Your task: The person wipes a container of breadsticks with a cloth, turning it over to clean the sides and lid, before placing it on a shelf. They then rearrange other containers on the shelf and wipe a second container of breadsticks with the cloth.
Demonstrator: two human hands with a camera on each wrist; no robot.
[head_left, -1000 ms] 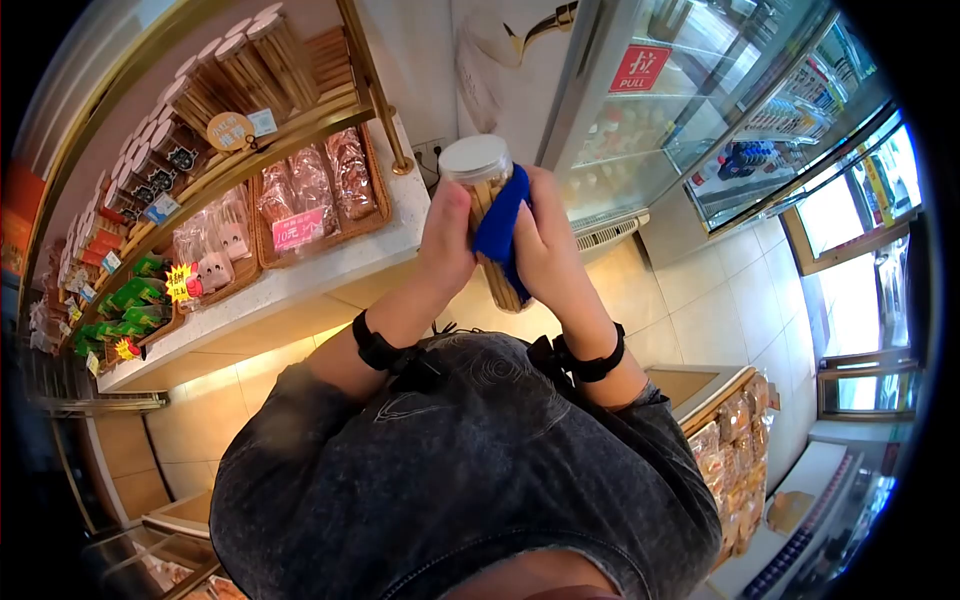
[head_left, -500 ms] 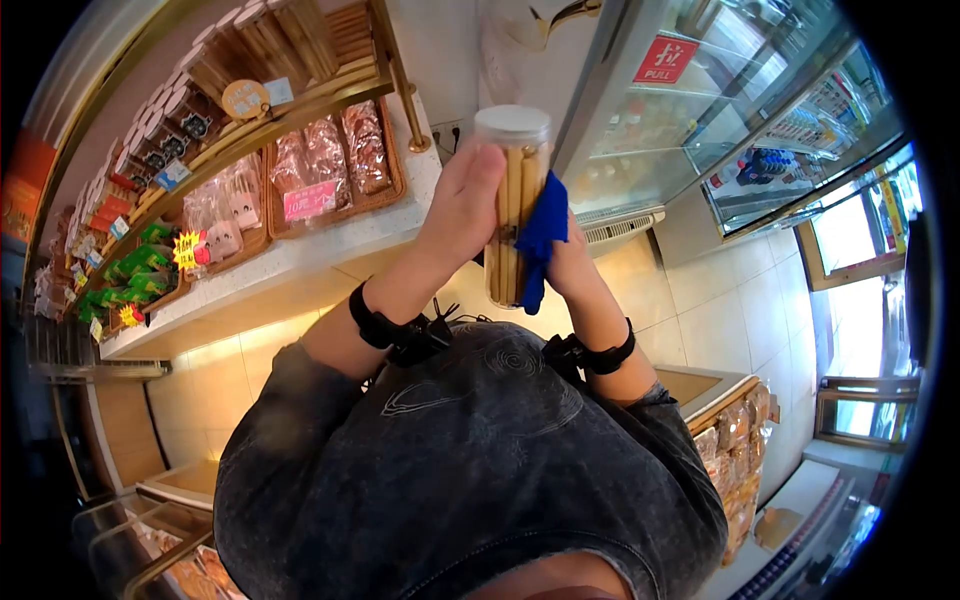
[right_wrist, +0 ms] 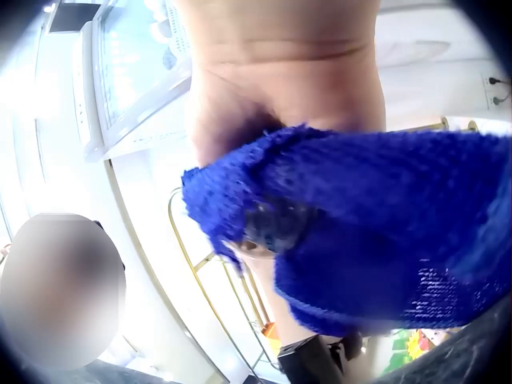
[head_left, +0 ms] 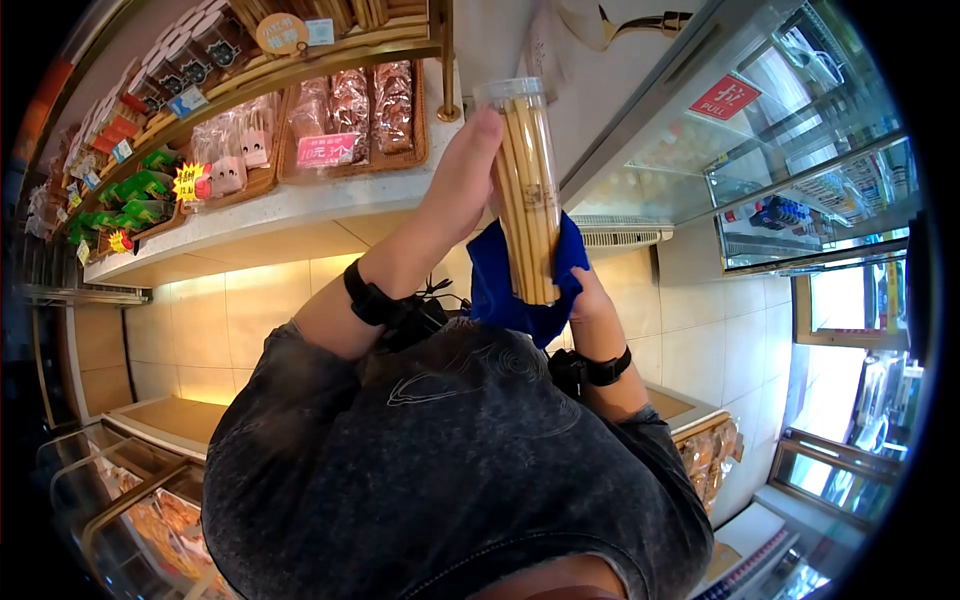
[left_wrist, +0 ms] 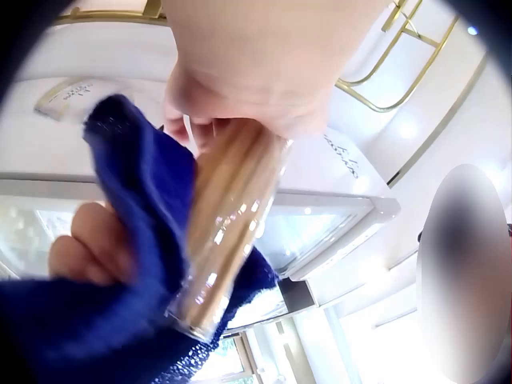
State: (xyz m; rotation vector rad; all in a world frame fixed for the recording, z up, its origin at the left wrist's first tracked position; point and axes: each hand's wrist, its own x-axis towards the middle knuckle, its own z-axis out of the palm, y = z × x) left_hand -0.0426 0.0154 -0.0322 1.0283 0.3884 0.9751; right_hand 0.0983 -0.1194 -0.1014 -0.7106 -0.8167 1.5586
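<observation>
A tall clear jar (head_left: 528,200) of pale stick-shaped snacks is held up in front of the body, slightly tilted. My left hand (head_left: 468,170) grips it near the top, its thumb along the side. A blue cloth (head_left: 490,270) spreads behind and around the jar's lower end. My right hand (head_left: 592,298) holds this cloth at the lower right of the jar. In the left wrist view, right-hand fingers (left_wrist: 100,236) curl against the cloth beside the jar. Cloth covers most of the right hand's fingers in the right wrist view, where the jar's base (right_wrist: 276,224) peeks out.
A white counter (head_left: 250,232) on the left bears baskets (head_left: 425,130) of packaged food, below a shelf of similar jars (head_left: 190,50). To the right stands a glass-door fridge (head_left: 640,170). Another display of packaged goods (head_left: 705,460) sits at the lower right. A person shows in both wrist views.
My right hand has moved the cloth from the jar's side down to its lower end. The jar is turned, showing more of its sticks. The head view has shifted slightly.
</observation>
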